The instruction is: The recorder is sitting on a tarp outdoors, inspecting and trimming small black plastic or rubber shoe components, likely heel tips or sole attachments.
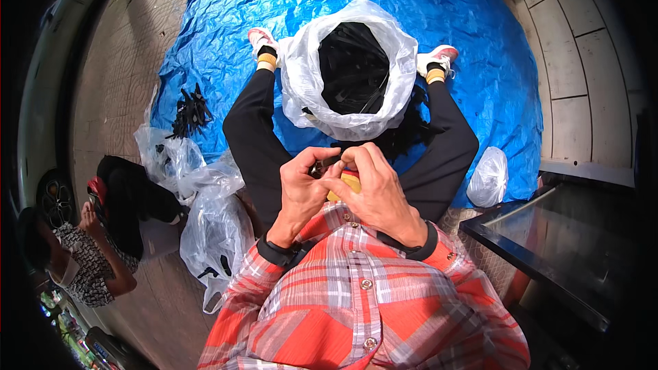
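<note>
Head view. Surface: crumpled blue tarpaulin (493, 103), spread over patterned paving (123, 75); pale block wall (565, 62) along the right side. Left hand (301, 188): fingers pinched on a small black piece (327, 162), held above the lap. Right hand (378, 192): fingers curled against the left's fingertips; cannot tell whether they grip. Beyond: open white plastic sack (298, 75), filled with black strips (353, 68), between the feet. Right: dark glossy tabletop (555, 233). Left: another person (92, 260), seated.

Small black piece (328, 162), mostly hidden, between the hands (375, 188)
</note>
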Available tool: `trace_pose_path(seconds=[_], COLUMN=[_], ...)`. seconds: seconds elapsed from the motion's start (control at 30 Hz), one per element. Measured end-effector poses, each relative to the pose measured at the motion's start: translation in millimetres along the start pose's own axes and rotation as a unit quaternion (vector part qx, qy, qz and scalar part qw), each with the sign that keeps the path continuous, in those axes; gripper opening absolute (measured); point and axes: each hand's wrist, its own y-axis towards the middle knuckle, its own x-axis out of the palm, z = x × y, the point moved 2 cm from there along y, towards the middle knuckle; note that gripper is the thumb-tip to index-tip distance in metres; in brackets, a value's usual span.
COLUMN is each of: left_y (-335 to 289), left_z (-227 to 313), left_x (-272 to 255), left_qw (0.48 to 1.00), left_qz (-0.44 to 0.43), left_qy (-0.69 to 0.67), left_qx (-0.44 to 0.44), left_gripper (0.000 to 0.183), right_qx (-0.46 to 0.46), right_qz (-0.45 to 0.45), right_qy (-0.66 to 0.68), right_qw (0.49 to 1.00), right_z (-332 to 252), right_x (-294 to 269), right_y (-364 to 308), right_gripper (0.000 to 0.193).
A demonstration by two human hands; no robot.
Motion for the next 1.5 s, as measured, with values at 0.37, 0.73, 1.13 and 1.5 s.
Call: trace_pose_path(seconds=[0.37, 0.73, 1.13, 1.5], left_y=[-1, -5, -4, -8], left_z=[21, 19, 23, 32], left_x=[12, 13, 18, 18], left_qw=[0.994, 0.988, 0.962, 0.96], left_qz=[0.015, -0.007, 0.029, 0.029], left_qy=[-0.102, -0.152, -0.219, -0.215], left_qx=[-0.021, -0.001, -0.157, -0.179], left_gripper=[0.015, 0.019, 0.012, 0.01], right_qx=[0.261, 0.265, 0.172, 0.24], right_qz=[0.051, 0.046, 0.044, 0.006], right_qy=[0.331, 0.486, 0.302, 0.441], right_qw=[0.906, 0.832, 0.937, 0.865], right_z=[26, 26, 26, 24], right_x=[19, 13, 10, 3], right_y=[-3, -3, -7, -4], right_gripper=[0.023, 0.021, 0.02, 0.019])
